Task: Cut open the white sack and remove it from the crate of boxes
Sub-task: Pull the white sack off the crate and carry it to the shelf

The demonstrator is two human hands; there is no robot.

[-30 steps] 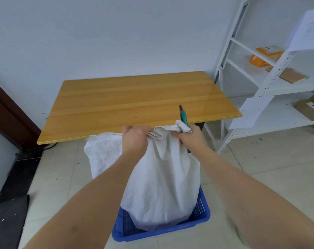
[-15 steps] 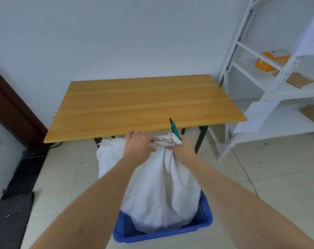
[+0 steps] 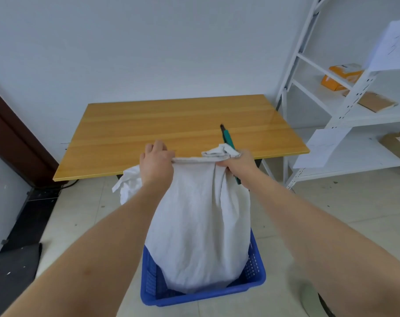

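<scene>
A white woven sack (image 3: 201, 227) hangs stretched upward out of a blue plastic crate (image 3: 203, 294) on the floor; its lower end still sits inside the crate. My left hand (image 3: 156, 163) grips the sack's top edge on the left. My right hand (image 3: 239, 164) grips the top edge on the right, together with a green-handled cutter (image 3: 226, 138) that points up and away. A loose flap of sack (image 3: 128, 184) hangs behind my left wrist. The boxes in the crate are hidden by the sack.
A wooden table (image 3: 171, 124) stands just beyond the crate, against the white wall. White metal shelving (image 3: 345, 106) with cardboard parcels (image 3: 395, 143) and orange packets (image 3: 338, 76) fills the right side. A dark mat (image 3: 14, 268) lies on the tiled floor at left.
Both hands have lifted the sack's top edge higher and pulled it taut between them. More of the sack has risen from the crate.
</scene>
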